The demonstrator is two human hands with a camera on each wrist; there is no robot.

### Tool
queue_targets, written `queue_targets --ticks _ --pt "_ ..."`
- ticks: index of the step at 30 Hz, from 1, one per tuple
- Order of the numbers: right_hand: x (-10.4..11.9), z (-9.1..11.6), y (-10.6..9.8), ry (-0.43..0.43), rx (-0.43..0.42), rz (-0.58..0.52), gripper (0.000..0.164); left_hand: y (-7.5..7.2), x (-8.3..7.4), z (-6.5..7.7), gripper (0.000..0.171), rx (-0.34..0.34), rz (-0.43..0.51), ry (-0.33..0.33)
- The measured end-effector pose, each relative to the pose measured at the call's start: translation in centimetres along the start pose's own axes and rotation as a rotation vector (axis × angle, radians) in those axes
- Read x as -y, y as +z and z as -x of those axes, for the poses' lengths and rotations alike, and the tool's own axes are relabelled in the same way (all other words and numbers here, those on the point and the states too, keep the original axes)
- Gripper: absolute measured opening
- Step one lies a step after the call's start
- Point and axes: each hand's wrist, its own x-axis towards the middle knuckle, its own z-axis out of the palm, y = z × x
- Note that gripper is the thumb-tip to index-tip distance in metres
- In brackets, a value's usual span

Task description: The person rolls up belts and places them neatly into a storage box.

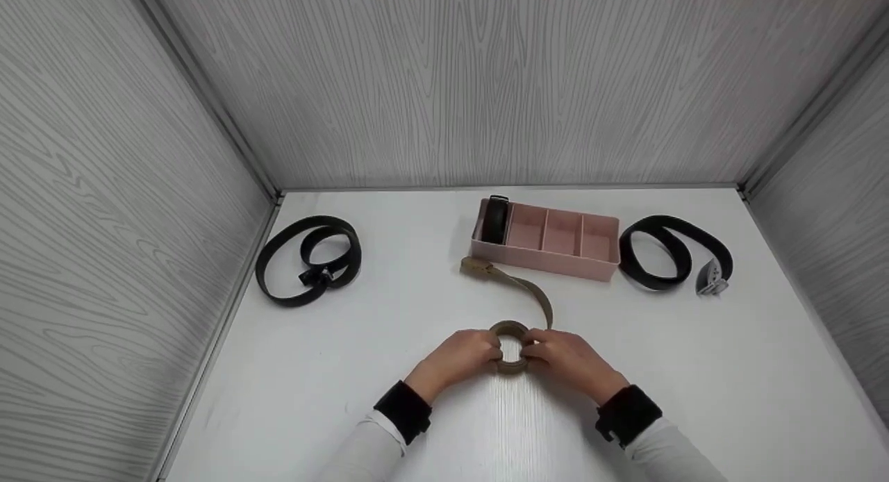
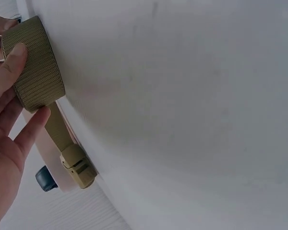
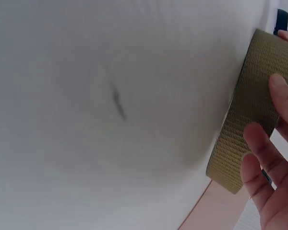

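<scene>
A part-coiled tan belt (image 1: pixel 512 367), tail loose, is pinched by the fingers of left hand (image 1: pixel 458 358) and right hand (image 1: pixel 573 361) near a pink tray (image 1: pixel 549 259). One rolled belt (image 1: pixel 495 221) is stowed inside; a left-side belt (image 1: pixel 354 254) and right-side belt (image 1: pixel 683 261) are left loose.

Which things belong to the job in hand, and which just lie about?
In the job:
tan belt, coil held by left hand and right hand
pink tray, perhaps: it holds a rolled black belt

Lying about, apparently:
left black belt
right black belt
</scene>
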Motion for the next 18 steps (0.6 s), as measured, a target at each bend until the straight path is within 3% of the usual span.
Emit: queue_targets --ticks 7,15,18 --pt "0.7 0.1 0.6 0.001 -0.008 -0.030 0.010 0.2 -0.8 -0.1 0.009 0.010 -0.067 0.009" --pt "0.1 0.1 -0.1 0.084 0.060 -0.058 0.033 0.2 -0.5 0.1 0.018 0.045 0.082 -0.029" --pt "-0.1 -0.1 -0.5 0.109 0.091 -0.077 0.026 0.0 -0.3 0.0 0.018 0.063 0.089 -0.054"
